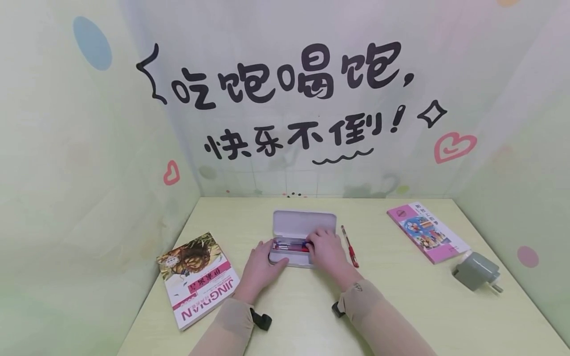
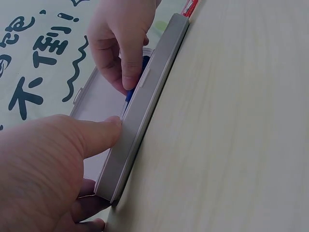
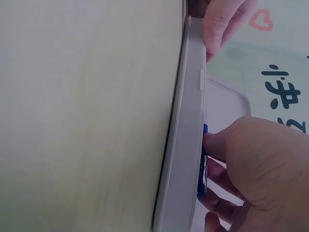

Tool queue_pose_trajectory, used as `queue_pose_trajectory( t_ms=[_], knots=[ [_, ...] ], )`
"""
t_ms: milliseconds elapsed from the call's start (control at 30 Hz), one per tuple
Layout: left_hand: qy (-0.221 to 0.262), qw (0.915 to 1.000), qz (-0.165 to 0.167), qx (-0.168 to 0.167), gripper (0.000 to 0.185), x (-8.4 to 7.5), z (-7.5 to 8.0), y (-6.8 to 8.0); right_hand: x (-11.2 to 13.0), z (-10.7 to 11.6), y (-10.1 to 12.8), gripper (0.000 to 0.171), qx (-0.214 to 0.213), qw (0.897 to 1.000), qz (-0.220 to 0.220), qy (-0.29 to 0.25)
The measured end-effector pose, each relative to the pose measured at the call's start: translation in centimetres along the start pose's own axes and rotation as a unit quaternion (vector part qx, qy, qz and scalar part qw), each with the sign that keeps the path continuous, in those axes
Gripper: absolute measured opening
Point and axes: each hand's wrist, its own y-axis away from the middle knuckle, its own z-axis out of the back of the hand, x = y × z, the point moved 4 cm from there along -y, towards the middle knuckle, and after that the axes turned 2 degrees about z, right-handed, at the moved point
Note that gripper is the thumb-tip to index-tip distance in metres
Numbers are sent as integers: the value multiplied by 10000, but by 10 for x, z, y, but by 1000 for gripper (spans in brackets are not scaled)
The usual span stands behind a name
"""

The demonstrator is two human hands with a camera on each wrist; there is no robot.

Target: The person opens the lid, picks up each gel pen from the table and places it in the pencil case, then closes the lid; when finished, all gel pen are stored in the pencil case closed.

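Note:
A grey pencil case (image 1: pixel 303 220) lies open in the middle of the table, lid back, with several pens (image 1: pixel 288 244) in its tray. My left hand (image 1: pixel 260 267) grips the tray's left front corner, thumb on the front wall (image 2: pixel 145 111) and fingers beneath. My right hand (image 1: pixel 325 247) reaches into the tray from the right. Its thumb and curled fingers (image 2: pixel 123 53) pinch a blue pen (image 2: pixel 144 64) lying just inside the wall. The right wrist view shows the same blue pen (image 3: pixel 204 166) against the case's rim (image 3: pixel 188 145), under my right hand (image 3: pixel 260 169).
A red pen (image 1: pixel 350 246) lies on the table just right of the case. A book (image 1: pixel 198 279) lies at front left, a pink book (image 1: pixel 427 232) at back right, and a grey charger plug (image 1: pixel 476 271) at the right. Printed walls close three sides.

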Motion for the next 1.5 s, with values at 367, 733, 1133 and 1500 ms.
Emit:
queue_pose_trajectory(
  t_ms=[367,733,1133,1500],
  knots=[
    [11,9999,121,33,84,-2,0,-1,-14,17,8,17,-754,9964,-78,-389],
    [-19,9999,133,38,84,-6,2,0,-52,31,27,31,-1075,9874,-782,-855],
    [-20,9998,182,84,84,-6,2,1,-83,31,48,44,-890,9753,-1646,-1172],
    [-2,9999,114,82,84,-7,2,1,-98,23,59,49,-604,9697,-2036,-1206]
  ],
)
